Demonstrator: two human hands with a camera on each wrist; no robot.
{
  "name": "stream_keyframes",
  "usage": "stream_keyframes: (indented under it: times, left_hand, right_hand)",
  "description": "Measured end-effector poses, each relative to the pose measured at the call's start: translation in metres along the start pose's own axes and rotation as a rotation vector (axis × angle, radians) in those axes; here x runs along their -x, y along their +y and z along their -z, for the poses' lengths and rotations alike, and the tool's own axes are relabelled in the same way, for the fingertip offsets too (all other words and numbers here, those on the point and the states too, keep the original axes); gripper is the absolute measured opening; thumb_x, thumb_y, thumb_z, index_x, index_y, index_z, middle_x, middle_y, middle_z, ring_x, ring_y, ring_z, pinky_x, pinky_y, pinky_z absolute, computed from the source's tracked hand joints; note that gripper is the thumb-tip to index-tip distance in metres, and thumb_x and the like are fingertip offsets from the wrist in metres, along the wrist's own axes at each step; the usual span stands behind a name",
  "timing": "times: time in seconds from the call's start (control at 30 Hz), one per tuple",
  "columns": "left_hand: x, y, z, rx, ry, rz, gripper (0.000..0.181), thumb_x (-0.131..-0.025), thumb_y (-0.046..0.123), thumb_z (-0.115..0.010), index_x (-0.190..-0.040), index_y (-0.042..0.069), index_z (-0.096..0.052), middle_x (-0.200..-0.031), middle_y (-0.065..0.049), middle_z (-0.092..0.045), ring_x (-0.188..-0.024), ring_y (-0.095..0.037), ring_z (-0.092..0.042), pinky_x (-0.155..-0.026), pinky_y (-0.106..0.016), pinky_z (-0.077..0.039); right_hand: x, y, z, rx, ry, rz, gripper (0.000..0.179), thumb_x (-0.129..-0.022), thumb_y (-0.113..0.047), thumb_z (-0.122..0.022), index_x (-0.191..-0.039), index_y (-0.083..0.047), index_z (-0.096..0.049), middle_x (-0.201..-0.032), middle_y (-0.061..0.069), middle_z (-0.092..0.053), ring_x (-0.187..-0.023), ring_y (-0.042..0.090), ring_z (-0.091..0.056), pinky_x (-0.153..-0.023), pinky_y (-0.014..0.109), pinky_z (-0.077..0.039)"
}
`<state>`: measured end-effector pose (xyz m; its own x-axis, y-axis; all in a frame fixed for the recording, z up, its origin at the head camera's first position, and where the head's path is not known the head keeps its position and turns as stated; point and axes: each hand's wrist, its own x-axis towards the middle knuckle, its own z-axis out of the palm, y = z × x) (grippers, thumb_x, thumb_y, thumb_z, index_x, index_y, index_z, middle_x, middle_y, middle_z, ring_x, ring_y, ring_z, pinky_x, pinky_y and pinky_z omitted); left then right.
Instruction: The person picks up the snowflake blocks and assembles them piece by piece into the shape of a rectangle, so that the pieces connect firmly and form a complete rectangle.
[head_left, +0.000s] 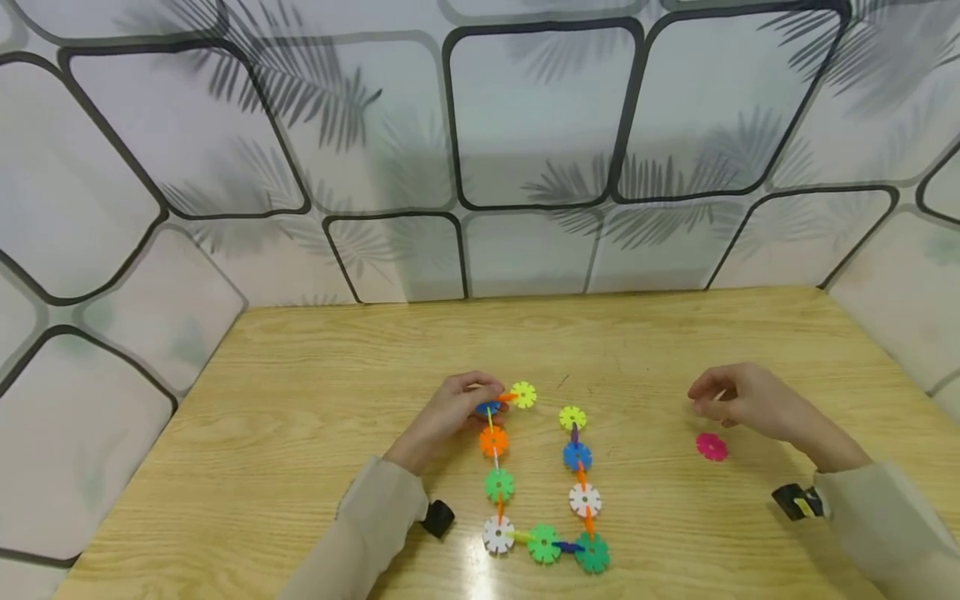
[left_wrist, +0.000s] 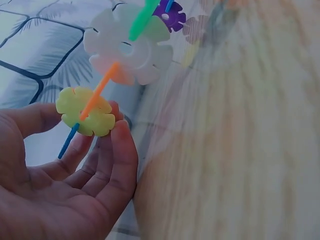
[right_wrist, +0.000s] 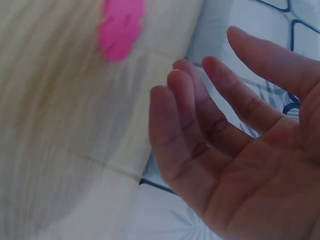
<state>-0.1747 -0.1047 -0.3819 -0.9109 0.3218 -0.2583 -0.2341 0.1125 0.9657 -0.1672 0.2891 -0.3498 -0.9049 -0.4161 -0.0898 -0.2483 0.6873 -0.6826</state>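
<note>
Notched, flower-shaped plastic linking discs form a U-shaped chain on the table, joined flat and edge-on by turns. My left hand (head_left: pixel 450 410) pinches the upper end of its left side, around a blue disc (head_left: pixel 488 407). An orange disc set edge-on (head_left: pixel 507 397) and a yellow disc (head_left: pixel 523 395) extend rightward from there. In the left wrist view, the fingers are around a yellow disc (left_wrist: pixel 67 104), with a white disc (left_wrist: pixel 150 55) beyond. My right hand (head_left: pixel 753 402) hovers with loosely bent fingers and nothing in them. Close below it lies a loose pink disc (head_left: pixel 711 447).
The chain's right side ends in a yellow-green disc (head_left: pixel 572 417), apart from the held end. A dark green disc (head_left: pixel 592 553) and a white disc (head_left: pixel 495 538) make the lower corners. Patterned cloth (head_left: pixel 540 125) stands behind and beside the wooden table (head_left: pixel 337 350).
</note>
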Motion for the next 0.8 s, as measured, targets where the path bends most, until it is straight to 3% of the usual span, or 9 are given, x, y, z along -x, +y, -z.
stream_keyframes:
  times: [0.33, 0.63, 0.8]
  left_hand:
    - [0.000, 0.006, -0.001, -0.166, -0.021, -0.051, 0.029, -0.100, 0.019, -0.066, -0.120, -0.001, -0.065, -0.096, -0.012, -0.071, -0.073, -0.014, -0.061, -0.068, -0.026, -0.049]
    - [0.001, 0.002, 0.001, -0.242, -0.027, -0.079, 0.029, -0.098, 0.014, -0.068, -0.121, -0.003, -0.063, -0.081, -0.009, -0.066, -0.070, -0.014, -0.059, -0.070, -0.027, -0.043]
    - [0.000, 0.003, 0.002, -0.268, -0.049, -0.115, 0.035, -0.099, 0.017, -0.066, -0.128, -0.002, -0.062, -0.088, -0.012, -0.067, -0.073, -0.015, -0.060, -0.074, -0.028, -0.046]
  right_hand:
    - [0.016, 0.022, -0.010, 0.183, 0.013, 0.055, 0.020, -0.080, -0.005, -0.083, -0.095, 0.002, -0.072, -0.085, -0.003, -0.064, -0.074, 0.007, -0.056, -0.065, 0.028, -0.051]
    - [0.019, 0.024, -0.021, 0.211, 0.050, 0.087, 0.027, -0.067, -0.005, -0.088, -0.089, -0.004, -0.072, -0.081, -0.005, -0.058, -0.073, 0.007, -0.052, -0.063, 0.028, -0.047]
    - [0.020, 0.023, -0.020, 0.234, 0.052, 0.076, 0.027, -0.067, -0.005, -0.089, -0.085, -0.010, -0.069, -0.081, -0.006, -0.059, -0.074, 0.008, -0.053, -0.063, 0.028, -0.047]
